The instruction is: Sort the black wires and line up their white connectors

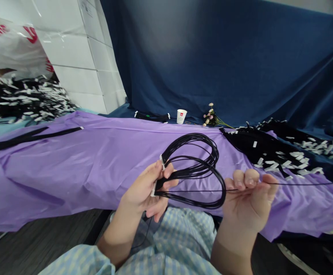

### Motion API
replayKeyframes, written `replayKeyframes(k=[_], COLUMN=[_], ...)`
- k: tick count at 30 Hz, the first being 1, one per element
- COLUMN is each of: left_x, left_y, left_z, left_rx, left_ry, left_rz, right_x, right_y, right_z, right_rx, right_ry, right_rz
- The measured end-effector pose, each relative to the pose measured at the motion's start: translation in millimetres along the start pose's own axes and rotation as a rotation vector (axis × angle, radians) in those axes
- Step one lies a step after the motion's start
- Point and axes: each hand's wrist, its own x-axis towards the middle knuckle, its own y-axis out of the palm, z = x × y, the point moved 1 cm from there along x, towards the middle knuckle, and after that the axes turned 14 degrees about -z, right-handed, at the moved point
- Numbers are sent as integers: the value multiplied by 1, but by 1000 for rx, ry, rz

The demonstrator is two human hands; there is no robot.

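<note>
My left hand (pixel 149 189) is closed around a bundle of black cords (pixel 197 168) looped into wide arcs, gripping them where their white tags meet. My right hand (pixel 249 198) is curled, fingers folded, pinching a single thin black cord (pixel 295 184) that runs from the bundle out to the right. Both hands hover just in front of the purple table cover (pixel 83 164), above my lap in a blue checked garment.
A heap of black cords with white tags (pixel 278 151) lies at the right. Another heap (pixel 25 103) sits far left under a plastic bag (pixel 14 49). A white paper cup (pixel 181 116) and small flowers (pixel 210 117) stand at the back by the blue curtain.
</note>
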Motion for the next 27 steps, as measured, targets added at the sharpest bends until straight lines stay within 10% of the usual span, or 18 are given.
replayKeyframes(k=[8,27], left_x=[3,3], left_y=[3,1], left_z=[2,-1], left_rx=[400,767], left_ry=[109,76], left_rz=[-302,-272], right_x=[0,-15], right_y=[2,15], right_z=[6,5], right_rx=[-47,-485], right_ry=[-47,-172], right_rz=[13,134])
